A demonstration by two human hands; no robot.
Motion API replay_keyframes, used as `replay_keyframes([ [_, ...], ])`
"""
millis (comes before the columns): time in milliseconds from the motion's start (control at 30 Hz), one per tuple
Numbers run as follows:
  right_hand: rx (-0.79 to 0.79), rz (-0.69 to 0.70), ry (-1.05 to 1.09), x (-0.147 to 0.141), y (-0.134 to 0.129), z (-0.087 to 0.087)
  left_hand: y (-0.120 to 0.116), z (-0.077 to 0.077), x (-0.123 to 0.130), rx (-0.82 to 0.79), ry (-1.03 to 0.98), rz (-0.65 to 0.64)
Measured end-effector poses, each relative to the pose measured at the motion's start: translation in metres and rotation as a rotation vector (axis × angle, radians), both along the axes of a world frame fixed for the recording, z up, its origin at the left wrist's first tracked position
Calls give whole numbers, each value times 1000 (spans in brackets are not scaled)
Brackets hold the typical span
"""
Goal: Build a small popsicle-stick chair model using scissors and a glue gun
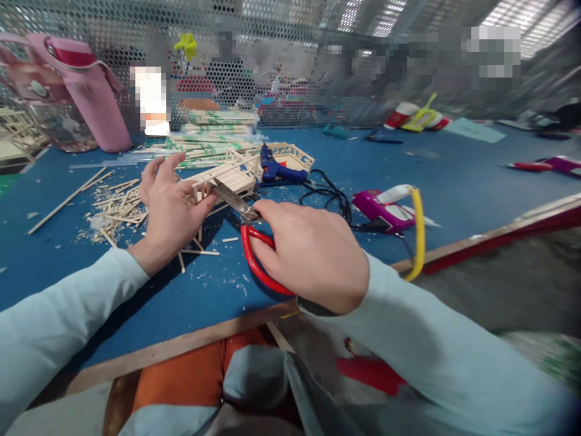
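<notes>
My right hand [313,251] grips a pair of scissors [232,198] with red loop handles, its blades pointing away to the left. The blade tips reach the near end of a model built from thin wooden sticks [238,177]. My left hand [171,203] pinches that same end between thumb and fingers, the other fingers raised. Whether a stick lies between the blades is hidden. Resting against the model's far right part is a blue glue gun [276,168]. Cut sticks and crumbs [118,209] lie beside my left hand.
Bundles of wrapped sticks [213,136] lie behind the model. A pink bottle [93,91] and a clear jug [63,112] stand at the back left. A purple tool [384,212], a yellow curved piece [418,233] and black cable [329,197] are on the right, near the wooden table edge [181,345].
</notes>
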State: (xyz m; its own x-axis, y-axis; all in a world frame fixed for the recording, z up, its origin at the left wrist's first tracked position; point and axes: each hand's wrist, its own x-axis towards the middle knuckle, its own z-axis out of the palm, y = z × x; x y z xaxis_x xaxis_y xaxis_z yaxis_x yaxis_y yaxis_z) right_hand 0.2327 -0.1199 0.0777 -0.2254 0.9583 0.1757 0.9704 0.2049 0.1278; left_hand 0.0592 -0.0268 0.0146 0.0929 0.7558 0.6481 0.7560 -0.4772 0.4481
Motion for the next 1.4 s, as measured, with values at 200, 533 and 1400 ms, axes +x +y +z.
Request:
replay_keyframes([
  [200,-11,32,-58,2,0,2,-1,1,2,25,-6,-26],
  [533,-15,100,-191,2,6,3,-3,1,4,43,17,30],
  [1400,-5,51,-47,-2,20,-4,2,0,1,-31,-47,-25],
])
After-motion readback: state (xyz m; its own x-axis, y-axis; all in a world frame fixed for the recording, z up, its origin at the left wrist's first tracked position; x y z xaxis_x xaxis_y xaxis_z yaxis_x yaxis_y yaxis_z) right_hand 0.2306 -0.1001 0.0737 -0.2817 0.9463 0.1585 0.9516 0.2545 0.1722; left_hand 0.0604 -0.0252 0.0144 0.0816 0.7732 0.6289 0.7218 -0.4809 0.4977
